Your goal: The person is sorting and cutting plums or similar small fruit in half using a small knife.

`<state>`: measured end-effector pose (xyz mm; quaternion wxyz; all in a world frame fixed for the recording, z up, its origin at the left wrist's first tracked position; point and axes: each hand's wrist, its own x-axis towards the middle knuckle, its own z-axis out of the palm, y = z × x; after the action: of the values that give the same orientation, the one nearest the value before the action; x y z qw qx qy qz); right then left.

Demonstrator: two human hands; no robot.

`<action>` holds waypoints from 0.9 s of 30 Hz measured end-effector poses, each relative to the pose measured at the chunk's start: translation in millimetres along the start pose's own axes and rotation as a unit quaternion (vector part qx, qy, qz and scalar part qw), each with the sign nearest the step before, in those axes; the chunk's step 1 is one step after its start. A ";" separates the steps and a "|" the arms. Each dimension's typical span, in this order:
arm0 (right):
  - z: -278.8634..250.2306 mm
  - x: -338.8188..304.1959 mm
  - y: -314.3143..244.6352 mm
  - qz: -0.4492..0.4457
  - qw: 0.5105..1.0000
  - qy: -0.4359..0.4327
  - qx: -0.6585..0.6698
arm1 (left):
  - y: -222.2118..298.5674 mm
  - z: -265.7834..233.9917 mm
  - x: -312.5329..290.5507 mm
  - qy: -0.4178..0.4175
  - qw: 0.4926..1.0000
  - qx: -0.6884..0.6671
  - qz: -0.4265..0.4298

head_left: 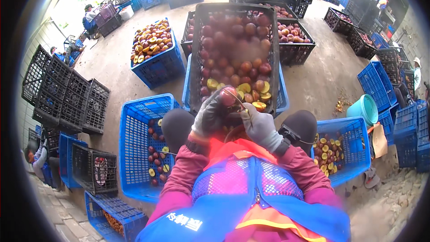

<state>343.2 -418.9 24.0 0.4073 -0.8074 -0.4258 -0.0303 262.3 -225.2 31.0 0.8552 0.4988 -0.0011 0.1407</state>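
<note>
My left hand [209, 115], in a dark-and-grey glove, holds a red plum [229, 95] over the near end of a black crate [276, 49]. Closed in a pinch, my right hand [260, 126] wears a light grey glove and grips a thin metal cutting tool [239, 100], which lies against the plum; its exact kind is not clear. Whole plums [246, 66] and halved ones with yellow flesh [265, 87] fill the black crate. Part of its contents is blurred by a smudge.
Blue crates with cut plums flank my knees, at left [130, 152] and right [358, 152]. Another blue crate [156, 69], heaped with halves, stands ahead left. Black crates [58, 92] are stacked at far left. A turquoise bucket [365, 110] is at right. Other people sit farther off.
</note>
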 end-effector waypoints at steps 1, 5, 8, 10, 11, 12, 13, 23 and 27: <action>3.8 -0.6 1.0 0.021 0.999 -0.017 -0.029 | -3.7 -2.6 -0.2 0.016 0.996 -0.066 -0.054; 18.1 -3.9 7.6 0.055 0.995 -0.042 -0.077 | -9.3 -12.1 -0.8 0.057 0.993 -0.002 -0.101; 31.5 -4.4 0.2 0.050 0.997 -0.027 -0.052 | -9.7 -22.6 -0.4 0.072 0.976 0.201 -0.030; 39.1 -6.8 -0.2 0.059 0.996 -0.025 -0.062 | -13.7 -22.5 1.6 0.085 0.960 0.266 -0.001; 39.5 -7.5 -2.7 0.044 0.997 -0.020 -0.067 | -13.7 -21.9 -0.4 0.087 0.966 0.243 -0.005; 41.2 -8.4 -4.0 0.030 0.997 -0.016 -0.072 | -14.2 -21.9 -2.4 0.089 0.972 0.219 -0.008; 42.8 -9.2 -6.4 0.015 0.997 -0.015 -0.078 | -15.3 -20.8 -5.6 0.098 0.979 0.178 -0.016; 43.6 -20.9 -32.5 -0.008 0.988 -0.034 -0.152 | -40.5 -55.8 -9.7 0.055 0.997 -0.043 -0.016; 40.0 -15.6 -39.6 0.034 0.983 -0.058 -0.170 | -27.0 -37.7 -18.8 0.161 0.945 0.274 0.078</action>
<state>293.2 -389.8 16.1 0.2399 -0.8794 -0.4092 -0.0411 245.5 -210.0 -13.7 0.6607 0.6828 0.1369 0.2802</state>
